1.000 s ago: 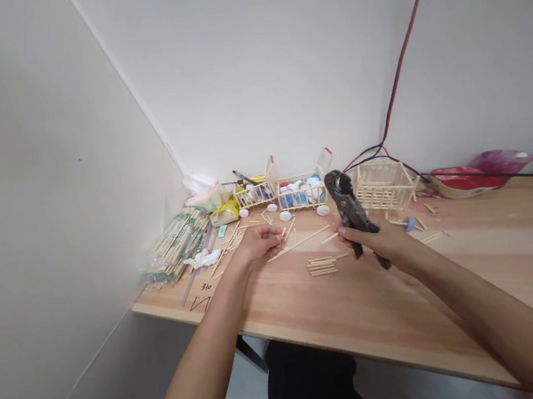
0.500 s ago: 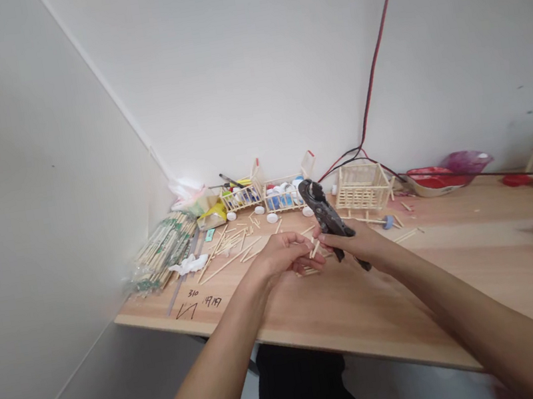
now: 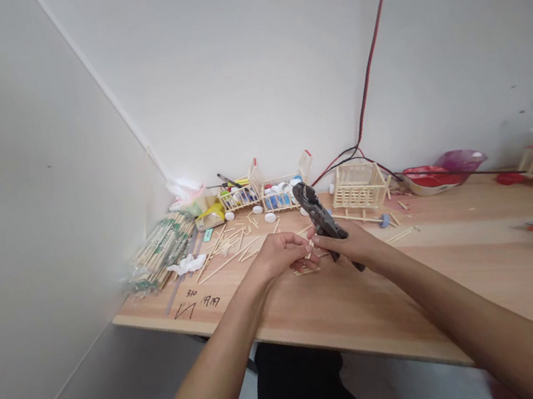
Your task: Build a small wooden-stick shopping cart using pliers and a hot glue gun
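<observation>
One short, slender wooden stick point(image 3: 309, 249) is pinched in the left grip point(image 3: 283, 251); the right grip point(image 3: 352, 244) wraps dark, round-headed pliers point(image 3: 318, 217).

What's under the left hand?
Parts of a few short sticks show on the table beneath the fingers of the left hand. The rest is covered, so no count.

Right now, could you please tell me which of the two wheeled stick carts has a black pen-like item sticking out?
The left cart, beside the yellow packet: a black pen-like item juts from it; the other cart shows blue and white pieces.
</observation>
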`<state>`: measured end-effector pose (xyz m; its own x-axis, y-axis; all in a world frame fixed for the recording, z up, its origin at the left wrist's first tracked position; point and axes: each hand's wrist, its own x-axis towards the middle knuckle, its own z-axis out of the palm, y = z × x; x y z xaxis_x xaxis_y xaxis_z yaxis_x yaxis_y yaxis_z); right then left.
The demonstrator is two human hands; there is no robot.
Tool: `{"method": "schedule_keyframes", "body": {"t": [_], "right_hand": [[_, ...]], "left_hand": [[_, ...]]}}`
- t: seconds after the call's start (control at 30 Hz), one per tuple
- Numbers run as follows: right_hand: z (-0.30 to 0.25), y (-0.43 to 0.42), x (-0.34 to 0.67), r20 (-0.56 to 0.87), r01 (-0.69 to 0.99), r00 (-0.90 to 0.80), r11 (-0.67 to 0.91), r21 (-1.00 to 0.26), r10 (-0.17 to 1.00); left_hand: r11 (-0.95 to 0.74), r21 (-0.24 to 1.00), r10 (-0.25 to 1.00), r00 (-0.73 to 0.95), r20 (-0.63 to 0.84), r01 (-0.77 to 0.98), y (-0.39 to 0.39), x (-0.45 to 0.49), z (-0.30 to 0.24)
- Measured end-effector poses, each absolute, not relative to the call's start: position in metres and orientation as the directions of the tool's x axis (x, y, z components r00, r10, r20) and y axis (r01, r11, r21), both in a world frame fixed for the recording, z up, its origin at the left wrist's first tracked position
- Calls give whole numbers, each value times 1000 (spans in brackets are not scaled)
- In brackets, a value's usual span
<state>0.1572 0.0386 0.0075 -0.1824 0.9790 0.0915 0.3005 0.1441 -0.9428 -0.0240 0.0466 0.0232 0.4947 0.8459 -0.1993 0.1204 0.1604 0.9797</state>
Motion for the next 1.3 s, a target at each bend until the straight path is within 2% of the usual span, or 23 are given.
{"method": "schedule_keyframes", "body": {"t": [0.1, 0.2, 0.27, 0.33, 0.37, 0.43, 0.5, 0.57, 0.63, 0.7, 0.8, 0.9, 1.0, 1.3], "right_hand": [[6, 38, 158, 66, 247, -136, 98, -964, 989], [8, 38, 160, 50, 202, -109, 72, -977, 993], [10, 37, 160, 32, 183, -108, 52, -982, 994], [11, 37, 159, 17, 189, -101, 36, -981, 995], [12, 36, 158, 17, 194, -99, 36, -980, 995], [12, 35, 157, 34, 205, -98, 53, -977, 995], [12, 35, 156, 56, 219, -92, 75, -973, 994], [11, 35, 156, 68, 243, -85, 87, -966, 994], [11, 34, 155, 78, 265, -88, 99, -959, 993], [11, 34, 155, 87, 287, -97, 112, -951, 991], [11, 36, 156, 101, 331, -116, 135, -934, 988], [12, 41, 160, 132, 416, -84, 155, -896, 988], [12, 45, 165, 141, 471, -39, 143, -870, 989], [14, 45, 166, 153, 465, -48, 158, -871, 987]], "left_hand": [[73, 987, 872, 472, -132, 143, 54, -30, 21], [-69, 944, 941, 334, -45, 321, 66, -48, 23], [-158, 805, 983, 172, 70, 571, 72, -63, 25], [-243, 611, 957, 82, 279, 754, 73, -74, 26], [-285, 544, 926, 80, 368, 789, 71, -76, 27], [-376, 538, 886, 122, 448, 754, 62, -73, 26], [-404, 670, 907, 179, 380, 623, 50, -61, 23], [-317, 787, 947, 220, 234, 529, 39, -45, 20], [-250, 834, 961, 231, 152, 492, 33, -32, 18], [-240, 837, 962, 234, 139, 492, 32, -26, 15], [-291, 780, 953, 238, 186, 554, 39, -29, 11], [-347, 649, 938, 245, 246, 677, 49, -36, 4], [-382, 539, 924, 309, 224, 751, 54, -39, -3], [-458, 452, 887, 424, 182, 765, 57, -37, -4]]}}
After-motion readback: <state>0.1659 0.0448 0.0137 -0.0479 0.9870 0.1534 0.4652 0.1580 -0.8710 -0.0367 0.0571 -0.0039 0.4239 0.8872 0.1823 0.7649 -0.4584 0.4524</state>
